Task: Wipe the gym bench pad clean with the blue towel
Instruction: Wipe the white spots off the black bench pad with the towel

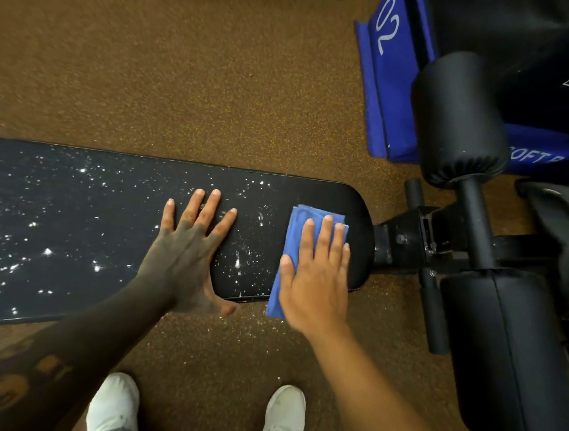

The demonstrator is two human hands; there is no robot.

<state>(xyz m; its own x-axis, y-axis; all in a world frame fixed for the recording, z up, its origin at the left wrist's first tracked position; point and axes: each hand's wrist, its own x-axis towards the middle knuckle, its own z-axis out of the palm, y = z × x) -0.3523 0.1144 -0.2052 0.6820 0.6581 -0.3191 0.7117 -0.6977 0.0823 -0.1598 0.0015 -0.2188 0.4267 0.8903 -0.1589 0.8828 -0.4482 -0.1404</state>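
A: Obs. Floor (151, 66) brown, flecked. Pad (54, 195) black, runs left to right, soiled over most of its length; the strip right of the towel looks clean.

B: Hands?

A: Left hand (187, 251) flat on the pad, right of middle, fingers spread wide, holding nothing, thumb over the near edge. Right hand (315, 280) flat on the towel (298, 223), fingers straight and close together: pressing, not gripping.

B: Towel position?

A: Folded, lying across the pad's right end; its near end hangs off the near edge.

B: Dirt?

A: White specks (47, 251), thickest at left.

B: Risks, my judgement. Towel is only pinned under the palm, so a fast stroke leftward could let it slip or unfold. Left hand sits on specks in the likely stroke path; may smear them or block the pass. Specks pushed over the near edge would land on the floor; some grit shows there.
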